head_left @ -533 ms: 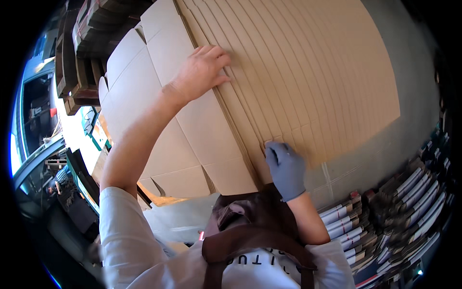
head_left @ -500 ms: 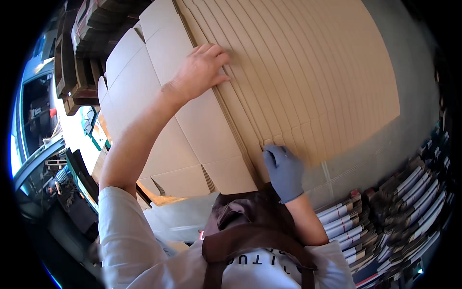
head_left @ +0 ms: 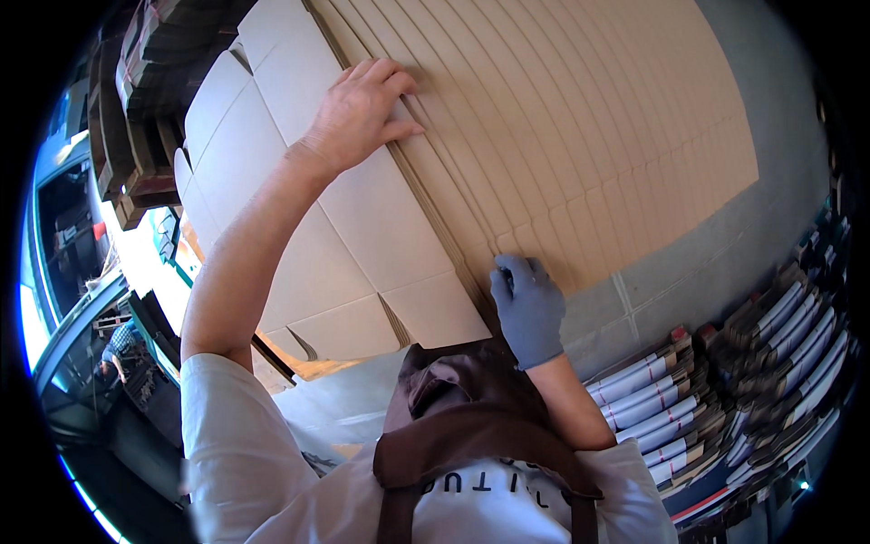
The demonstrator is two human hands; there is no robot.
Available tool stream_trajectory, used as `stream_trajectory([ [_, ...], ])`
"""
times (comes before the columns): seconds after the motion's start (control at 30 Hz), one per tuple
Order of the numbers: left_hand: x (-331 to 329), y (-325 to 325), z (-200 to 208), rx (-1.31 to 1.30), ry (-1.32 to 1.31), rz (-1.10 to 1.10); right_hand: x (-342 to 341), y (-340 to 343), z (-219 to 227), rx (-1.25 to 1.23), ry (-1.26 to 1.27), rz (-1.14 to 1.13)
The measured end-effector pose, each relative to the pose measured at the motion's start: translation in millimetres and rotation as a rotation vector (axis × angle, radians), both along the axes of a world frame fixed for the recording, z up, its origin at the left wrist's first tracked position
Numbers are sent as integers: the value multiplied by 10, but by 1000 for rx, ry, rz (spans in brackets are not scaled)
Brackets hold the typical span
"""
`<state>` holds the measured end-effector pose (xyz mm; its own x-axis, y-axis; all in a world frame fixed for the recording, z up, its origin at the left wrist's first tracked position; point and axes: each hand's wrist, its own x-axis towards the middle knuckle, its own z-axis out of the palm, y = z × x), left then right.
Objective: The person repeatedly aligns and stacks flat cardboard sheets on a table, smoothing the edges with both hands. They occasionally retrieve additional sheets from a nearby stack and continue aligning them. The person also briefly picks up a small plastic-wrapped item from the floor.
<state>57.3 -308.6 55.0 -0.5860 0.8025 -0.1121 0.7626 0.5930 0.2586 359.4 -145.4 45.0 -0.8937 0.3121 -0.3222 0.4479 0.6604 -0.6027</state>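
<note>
Before me lie flat cardboard box blanks, with creased, slotted panels in a stack (head_left: 344,245) on the left and fanned, overlapping sheets (head_left: 589,136) on the right. My bare left hand (head_left: 367,113) rests across the step between the two, thumb apart from the bent fingers, its fingertips against the sheet edges. At the near edge of the fanned sheets is my right hand (head_left: 528,308) in a grey glove. Its fingers are curled closed at a sheet's near edge, and the glove partly hides the contact.
Bundled flat cardboard (head_left: 652,399) is piled at the lower right on the grey floor (head_left: 625,304). Wooden pallets (head_left: 136,172) with stacked board stand at the far left. Beyond, on the left, another person (head_left: 118,344) in a checked top is bent over.
Both hands stay on the cardboard, shifting slightly up in the picture. The view has turned a little, and more of the bundles at the right shows.
</note>
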Motion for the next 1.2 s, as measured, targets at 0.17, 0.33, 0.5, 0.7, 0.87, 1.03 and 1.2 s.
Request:
stream_trajectory([
  [0.17, 9, -9, 2, 3, 15, -9, 8, -7, -39, 8, 61, -4],
  [0.33, 24, -11, -11, 6, 20, -1, 42, -60, -85, 23, 97, -8],
  [0.5, 18, -26, -11, 16, 23, -1, 32, -86, -63, 40, 57, -6],
  [0.7, 30, -40, -8, -1, 2, 11, 15, -128, -119, 113, 93, 56],
  [0.87, 17, -63, -41, 14, 6, -2, 7, -160, -164, 161, 143, 82],
  [1.03, 26, -81, -43, 3, 7, 16, 155, -81, -80, 49, 136, 54],
  [1.2, 44, -97, -61, -12, -5, 30, 765, 49, 80, -114, -123, -45],
])
